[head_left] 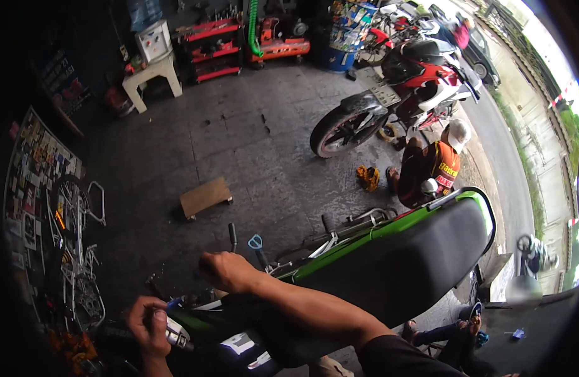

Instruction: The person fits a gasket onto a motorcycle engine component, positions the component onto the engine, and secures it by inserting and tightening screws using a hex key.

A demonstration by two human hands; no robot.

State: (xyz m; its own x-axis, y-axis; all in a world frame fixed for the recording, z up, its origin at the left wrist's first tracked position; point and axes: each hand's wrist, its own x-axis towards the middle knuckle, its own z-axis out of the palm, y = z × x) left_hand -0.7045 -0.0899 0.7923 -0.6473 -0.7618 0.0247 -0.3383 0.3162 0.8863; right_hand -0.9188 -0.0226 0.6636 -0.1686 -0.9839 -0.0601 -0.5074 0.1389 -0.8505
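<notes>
A green motorcycle with a long black seat (pixel 421 257) stretches across in front of me. My right arm, in a dark sleeve, reaches over it from the lower right. My right hand (pixel 229 272) is closed in a fist beyond the bike's green body; whatever it may hold is hidden. At lower left, my left hand (pixel 150 323) has curled fingers beside a silver-and-black cylindrical part (pixel 176 333). Whether that hand grips this part is unclear. A blue-handled tool (pixel 256 243) and a black rubber-like peg (pixel 233 235) show just past my right hand.
A low wooden stool (pixel 206 197) stands on the dark tiled floor. Beyond the seat a person in a cap (pixel 437 166) crouches by a red-and-white motorcycle (pixel 421 72). Another person's legs (pixel 437 336) show lower right. A red tool rack (pixel 214 50) and bare frame (pixel 76 251) stand around.
</notes>
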